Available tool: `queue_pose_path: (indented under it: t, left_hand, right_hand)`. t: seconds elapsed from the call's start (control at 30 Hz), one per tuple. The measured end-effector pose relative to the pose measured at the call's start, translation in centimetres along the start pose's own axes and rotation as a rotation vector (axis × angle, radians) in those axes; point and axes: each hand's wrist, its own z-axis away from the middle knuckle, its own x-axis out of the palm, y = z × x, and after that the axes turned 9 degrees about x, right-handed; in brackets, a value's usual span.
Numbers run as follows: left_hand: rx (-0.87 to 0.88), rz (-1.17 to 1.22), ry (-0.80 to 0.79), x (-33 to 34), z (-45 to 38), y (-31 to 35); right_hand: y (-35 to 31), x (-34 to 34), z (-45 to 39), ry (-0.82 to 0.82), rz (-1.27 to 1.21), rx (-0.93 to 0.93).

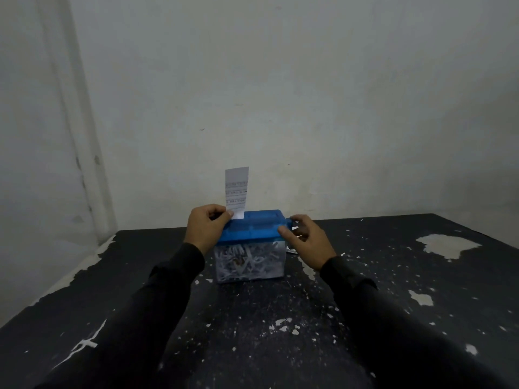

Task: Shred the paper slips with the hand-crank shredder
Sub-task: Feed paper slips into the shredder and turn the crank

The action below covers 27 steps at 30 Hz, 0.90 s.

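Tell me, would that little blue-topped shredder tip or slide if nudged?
The shredder probably slides easily: its clear bin holds only paper shreds, so it seems light. Its squat, boxy shape should resist tipping. The left hand and right hand flank its lid, likely steadying it.

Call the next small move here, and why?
Probably turn the crank with the right hand. The slip stands upright in the shredder's blue lid, most of it still above the slot, the left hand pinching its base. The right hand's fingers already curl round the crank, so cranking should draw it down into the bin of shreds.
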Motion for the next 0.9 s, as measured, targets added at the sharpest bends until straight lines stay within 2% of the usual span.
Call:
queue_pose_path:
  t: [0.2, 0.33, 0.47, 0.6, 0.7, 0.77, 0.9]
  left_hand:
    - [0.028, -0.042, -0.026, 0.1, 0.1, -0.4]
    - [0.057, -0.068, -0.046, 0.0, 0.2, -0.6]
    - [0.044, 0.024, -0.165, -0.4, 0.6, 0.0]
    - [0.029, -0.008, -0.303, -0.7, 0.0, -0.1]
    - [-0.011, -0.028, -0.368, -1.1, -0.3, -0.6]
    - [-0.011, -0.045, -0.390, -1.2, -0.6, -0.7]
    - [-0.011, -0.038, -0.389, -1.2, -0.9, -0.7]
  right_hand:
    - [-1.3, -1.0, -0.2, -0.013, 0.075, 0.055]
    - [-3.3, -2.3, -0.7, -0.093, 0.165, 0.154]
    - [-4.3, -2.7, -1.9, -0.101, 0.063, 0.277]
    - [-4.9, -4.9, -1.8, -0.320, -0.095, 0.392]
    - [-5.8, -6.5, -1.8, -0.415, -0.135, 0.338]
    - [-6.4, -6.5, -2.3, -0.389, -0.091, 0.269]
    - [-6.6, -5.3, -4.8, -0.173, -0.049, 0.231]
